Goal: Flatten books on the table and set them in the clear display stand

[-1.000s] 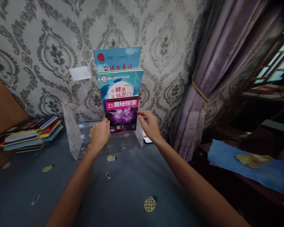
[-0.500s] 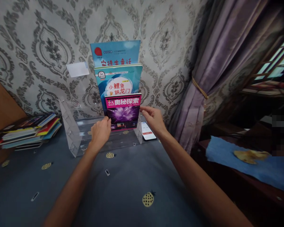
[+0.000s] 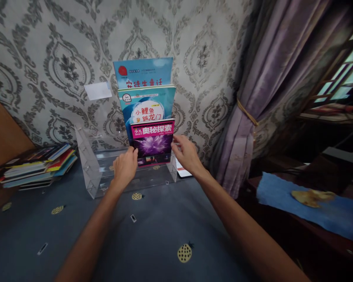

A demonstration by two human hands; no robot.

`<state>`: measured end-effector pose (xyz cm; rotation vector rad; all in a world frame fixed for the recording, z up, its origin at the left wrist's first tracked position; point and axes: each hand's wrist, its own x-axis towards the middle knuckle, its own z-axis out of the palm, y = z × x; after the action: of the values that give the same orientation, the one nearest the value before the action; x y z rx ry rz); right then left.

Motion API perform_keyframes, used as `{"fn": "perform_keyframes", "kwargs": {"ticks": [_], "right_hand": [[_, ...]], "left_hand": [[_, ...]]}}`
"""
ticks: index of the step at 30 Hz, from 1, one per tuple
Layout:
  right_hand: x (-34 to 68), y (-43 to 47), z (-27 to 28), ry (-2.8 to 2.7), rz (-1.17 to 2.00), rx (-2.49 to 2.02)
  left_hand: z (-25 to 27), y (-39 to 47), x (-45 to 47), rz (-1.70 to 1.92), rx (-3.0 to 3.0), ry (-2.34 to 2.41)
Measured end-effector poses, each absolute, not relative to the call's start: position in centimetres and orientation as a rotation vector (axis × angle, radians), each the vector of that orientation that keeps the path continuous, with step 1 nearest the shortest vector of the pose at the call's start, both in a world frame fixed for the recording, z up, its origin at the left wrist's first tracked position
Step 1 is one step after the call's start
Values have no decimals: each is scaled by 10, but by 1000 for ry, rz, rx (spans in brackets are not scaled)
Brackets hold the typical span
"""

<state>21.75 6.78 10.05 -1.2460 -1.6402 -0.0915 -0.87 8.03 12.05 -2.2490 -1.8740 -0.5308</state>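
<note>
A pink and purple book (image 3: pixel 153 145) stands upright in the front of a clear acrylic book rack (image 3: pixel 90 172). My left hand (image 3: pixel 125 162) is closed on the book's lower left edge. On its right edge rest the bent fingers and thumb of my right hand (image 3: pixel 186 154), gripping it from the side. Behind it rises a teal book (image 3: pixel 167 100) with a round white title patch, and at the back a taller blue book (image 3: pixel 161 68). The fingertips behind the front book are hidden.
To the left lies a stack of books and magazines (image 3: pixel 38 168). A phone (image 3: pixel 182 171) sits behind my right hand, partly covered. Patterned wallpaper backs the table (image 3: pixel 153 243). At right hang a purple curtain (image 3: pixel 238 156) and a blue cloth (image 3: pixel 279 196).
My right hand has come in and down against the front book's right edge, covering more of the phone. My left hand keeps its place on the left edge.
</note>
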Motion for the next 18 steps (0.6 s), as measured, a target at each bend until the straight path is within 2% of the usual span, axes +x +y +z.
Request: {"fn": "perform_keyframes", "kwargs": {"ticks": [18], "right_hand": [[219, 72, 95, -1705, -127, -1226]], "left_hand": [[119, 83, -12, -564, -2282, -1830]]}}
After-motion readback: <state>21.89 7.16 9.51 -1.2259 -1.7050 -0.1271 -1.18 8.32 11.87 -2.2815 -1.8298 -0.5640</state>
